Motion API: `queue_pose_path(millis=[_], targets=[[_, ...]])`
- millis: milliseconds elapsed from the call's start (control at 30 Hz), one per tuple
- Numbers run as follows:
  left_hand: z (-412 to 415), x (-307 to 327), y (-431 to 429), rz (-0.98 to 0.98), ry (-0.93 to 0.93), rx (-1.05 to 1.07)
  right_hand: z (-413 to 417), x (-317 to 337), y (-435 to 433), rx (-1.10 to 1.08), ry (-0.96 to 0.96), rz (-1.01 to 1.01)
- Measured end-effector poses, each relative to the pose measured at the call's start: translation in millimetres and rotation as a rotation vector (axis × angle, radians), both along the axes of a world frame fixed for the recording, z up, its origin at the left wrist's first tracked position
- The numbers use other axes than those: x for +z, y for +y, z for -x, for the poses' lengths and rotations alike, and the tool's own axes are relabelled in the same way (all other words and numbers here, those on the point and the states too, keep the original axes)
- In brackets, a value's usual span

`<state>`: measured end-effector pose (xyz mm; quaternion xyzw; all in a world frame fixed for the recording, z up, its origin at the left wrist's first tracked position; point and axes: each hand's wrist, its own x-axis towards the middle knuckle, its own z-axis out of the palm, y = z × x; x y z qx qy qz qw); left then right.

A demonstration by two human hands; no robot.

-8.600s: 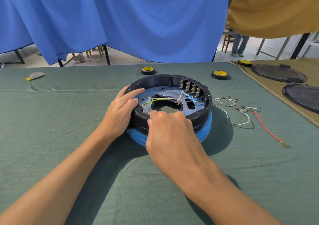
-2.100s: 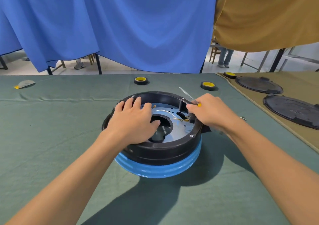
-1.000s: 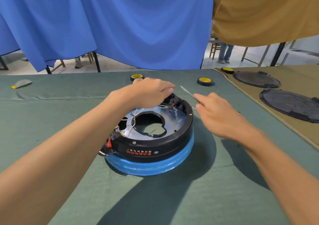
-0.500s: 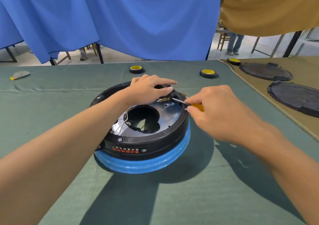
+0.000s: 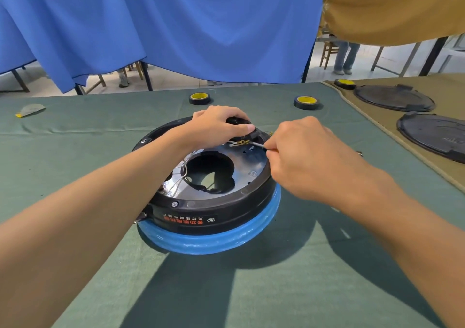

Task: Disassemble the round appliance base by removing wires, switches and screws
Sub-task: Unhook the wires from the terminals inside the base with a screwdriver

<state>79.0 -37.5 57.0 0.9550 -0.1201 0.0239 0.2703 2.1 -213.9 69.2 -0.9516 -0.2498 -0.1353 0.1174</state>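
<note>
- Centrally, a black-and-blue round appliance base (image 5: 214,217) sat on the green cloth-covered tabletop (image 5: 75,151), open side up. A shiny silver metal plate (image 5: 250,161) with a large round hole showed inside the ring.
- The left hand (image 5: 219,126) lay across the base at its far rim. Its grip was curled over a raised black part there, with the thumb stretched toward the right.
- The right hand (image 5: 307,156) hovered over the base's right rim. Its grip pinched a thin silver metal tool (image 5: 258,144), whose handle was hidden inside the hand.
- The tool's tip met a small brass wire terminal (image 5: 242,142) just below the left thumb.
- Thin white wires (image 5: 182,174) looped over the plate by the hole's left edge, beside the left forearm.
- A black tape roll with a yellow core (image 5: 199,98) lay beyond the base, and a second tape roll (image 5: 306,102) lay farther right.
- A third tape roll (image 5: 344,83) and two flat black round lids (image 5: 393,98) lay on a tan cloth (image 5: 377,131) at the right.
- A blue curtain (image 5: 176,25) hung behind the tabletop.
</note>
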Motion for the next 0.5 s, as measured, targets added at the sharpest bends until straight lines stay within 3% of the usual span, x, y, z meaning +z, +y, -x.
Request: queue_pose_path(millis=[267, 433, 500], targets=[[-0.9, 1.1, -2.4, -0.023, 0.023, -0.027, -34.1, 34.3, -10.3, -0.065, 0.226, -0.057], [-0.1, 2.1, -3.5, -0.019, 0.038, -0.027, -51.6, 39.2, -27.1, -0.025, 0.576, -0.295], [-0.2, 2.5, -3.0, -0.018, 0.036, -0.022, -50.6, 32.7, -29.1, -0.012, 0.567, -0.359]])
